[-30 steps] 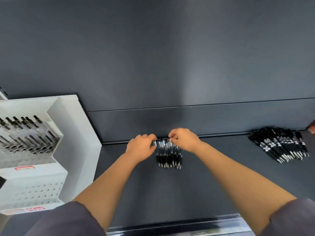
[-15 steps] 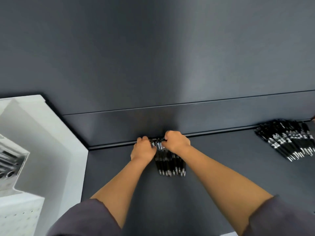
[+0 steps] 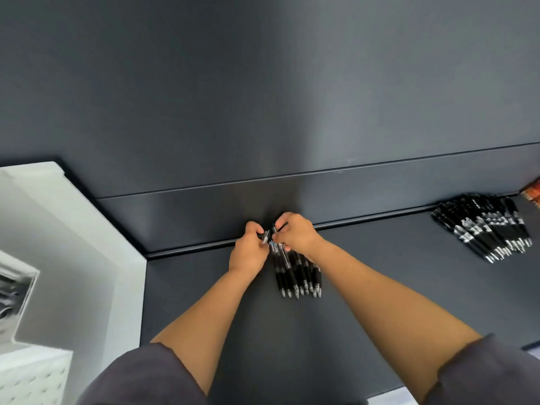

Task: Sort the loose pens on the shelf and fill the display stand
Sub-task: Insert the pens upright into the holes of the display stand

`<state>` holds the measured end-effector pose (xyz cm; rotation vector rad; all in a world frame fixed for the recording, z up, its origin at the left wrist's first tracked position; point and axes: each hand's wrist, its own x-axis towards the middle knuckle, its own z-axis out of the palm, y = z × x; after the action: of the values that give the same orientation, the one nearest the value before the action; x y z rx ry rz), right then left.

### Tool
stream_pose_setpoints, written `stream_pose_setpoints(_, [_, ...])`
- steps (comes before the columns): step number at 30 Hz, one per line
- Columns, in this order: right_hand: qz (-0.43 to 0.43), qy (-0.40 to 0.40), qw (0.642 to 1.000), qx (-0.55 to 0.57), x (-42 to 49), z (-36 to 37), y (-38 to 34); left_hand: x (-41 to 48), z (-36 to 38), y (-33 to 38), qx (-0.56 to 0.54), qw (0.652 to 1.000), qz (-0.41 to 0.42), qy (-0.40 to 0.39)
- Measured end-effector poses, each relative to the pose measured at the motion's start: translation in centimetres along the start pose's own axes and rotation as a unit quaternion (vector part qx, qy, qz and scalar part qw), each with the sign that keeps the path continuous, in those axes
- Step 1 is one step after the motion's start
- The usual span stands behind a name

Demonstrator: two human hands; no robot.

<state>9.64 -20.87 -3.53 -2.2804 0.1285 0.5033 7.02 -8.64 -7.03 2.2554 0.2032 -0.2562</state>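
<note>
Along the back edge of a dark grey metal shelf (image 3: 380,311), a person's left hand (image 3: 249,254) and right hand (image 3: 296,235) meet over a bundle of black, clear-barrelled plastic pens (image 3: 301,276). The bundle lies flat, tips pointing toward the shelf's front edge. Both hands have fingers curled round the clip ends. The left pinches the top of a pen at the bundle's left side, and the right closes over the others. Knuckles hide how many pens each holds.

The step in hand appears to be squaring the bundle before lifting it. Done well, that means levelling the clip ends against the back rail and keeping every tip facing one way. One hand should then close firmly round the middle, so no pen slides out on the carry.

A white perforated plastic display stand (image 3: 58,258) sits at the shelf's left end, well apart from the bundle, its slots blurred. Its tall side wall faces the pens, so the load will likely have to travel round to its front.

A larger heap of loose black pens (image 3: 482,226) waits near the right end by the back edge, beside an orange-red packet (image 3: 533,191).
</note>
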Motion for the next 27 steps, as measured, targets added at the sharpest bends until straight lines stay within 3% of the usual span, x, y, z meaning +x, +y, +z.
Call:
stream_pose_setpoints(5, [-0.018, -0.021, 0.993, 0.112, -2.7, -1.3, -0.7, -1.9, -1.3, 0.8, -0.083, 0.996, 0.032, -0.007])
stream_pose_setpoints(12, [-0.109, -0.009, 0.986, 0.126, -7.4, -1.4, -2.0, -7.2, -3.5, 2.0, -0.081, 0.988, 0.09, 0.092])
stream_pose_setpoints(18, [-0.199, -0.015, 0.973, 0.113, -12.3, -0.4, -3.5, -13.2, -5.6, 2.0, -0.099, 0.98, 0.075, 0.157])
stream_pose_setpoints(22, [-0.248, -0.017, 0.963, 0.105, -14.8, 1.2, -6.1, -16.9, -8.6, 1.2, -0.029, 0.97, 0.075, 0.23])
stream_pose_setpoints(27, [-0.312, -0.037, 0.939, 0.142, -18.5, 5.2, -12.6, -22.4, -15.2, -0.9, -0.028, 0.943, 0.068, 0.326])
